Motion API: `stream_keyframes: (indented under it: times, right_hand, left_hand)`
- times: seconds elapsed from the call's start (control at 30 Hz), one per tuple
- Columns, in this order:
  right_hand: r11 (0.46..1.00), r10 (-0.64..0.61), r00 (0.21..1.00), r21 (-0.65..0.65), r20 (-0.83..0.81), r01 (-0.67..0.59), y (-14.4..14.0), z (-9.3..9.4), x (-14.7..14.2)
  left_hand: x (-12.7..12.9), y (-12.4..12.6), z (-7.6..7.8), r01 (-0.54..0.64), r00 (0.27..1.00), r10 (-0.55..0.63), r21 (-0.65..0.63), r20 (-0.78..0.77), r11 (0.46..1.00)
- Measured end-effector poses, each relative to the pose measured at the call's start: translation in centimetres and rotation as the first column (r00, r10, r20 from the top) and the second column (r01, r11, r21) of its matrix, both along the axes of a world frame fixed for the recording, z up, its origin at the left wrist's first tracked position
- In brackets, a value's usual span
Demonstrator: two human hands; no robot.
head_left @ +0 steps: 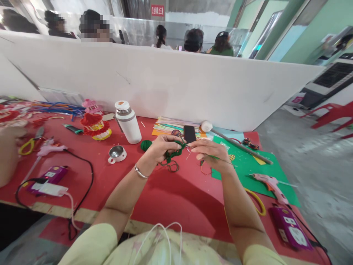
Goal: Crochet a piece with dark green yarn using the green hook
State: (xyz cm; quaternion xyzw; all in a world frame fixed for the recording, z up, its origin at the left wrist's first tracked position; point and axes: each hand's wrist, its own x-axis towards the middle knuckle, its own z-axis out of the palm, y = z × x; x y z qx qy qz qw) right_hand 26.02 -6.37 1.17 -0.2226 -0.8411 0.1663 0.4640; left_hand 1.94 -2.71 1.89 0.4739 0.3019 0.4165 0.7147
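Observation:
My left hand (163, 148) pinches a small piece of dark green crochet work (176, 151) above the red table. My right hand (211, 151) has its fingers closed on a thin crochet hook (190, 146), whose tip meets the green piece. A strand of green yarn runs over the right hand. Loose green yarn (173, 167) hangs and curls below the left hand. Behind the left wrist sits a ball of green yarn (146, 145). A black phone (189, 133) lies just beyond the hands.
A white thermos (128, 123) and its metal cup (117, 152) stand on the left. Pink glue guns (271, 186) and purple power strips (291, 226) with cords lie at both sides. Another person's arm (8, 154) rests at far left. A white partition (165, 81) rises behind.

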Motion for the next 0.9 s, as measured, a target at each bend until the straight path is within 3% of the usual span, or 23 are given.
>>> stream_keyframes:
  times: [0.43,0.57,0.73,0.9]
  right_hand:
    - [0.995,-0.025,0.996,0.094,-0.086,0.033,-0.1,-0.4,-1.1]
    - [0.990,-0.065,0.992,0.120,-0.112,0.079,0.0,-1.0,-1.9]
    - [0.962,-0.132,0.979,0.219,-0.155,0.164,0.3,-2.2,-2.8]
    - [0.972,-0.127,0.968,0.169,-0.214,0.165,0.3,-2.3,-3.3]
  left_hand:
    - [0.8,-0.3,-0.9,-0.013,0.998,0.013,-0.010,0.061,1.000]
    - [1.1,-0.7,-0.6,0.011,0.990,0.001,-0.083,0.138,0.997]
    - [0.9,-1.0,-0.4,-0.009,0.990,0.020,-0.075,0.141,0.997]
    - [0.9,-0.9,-0.6,-0.046,0.990,0.054,-0.068,0.130,0.997]
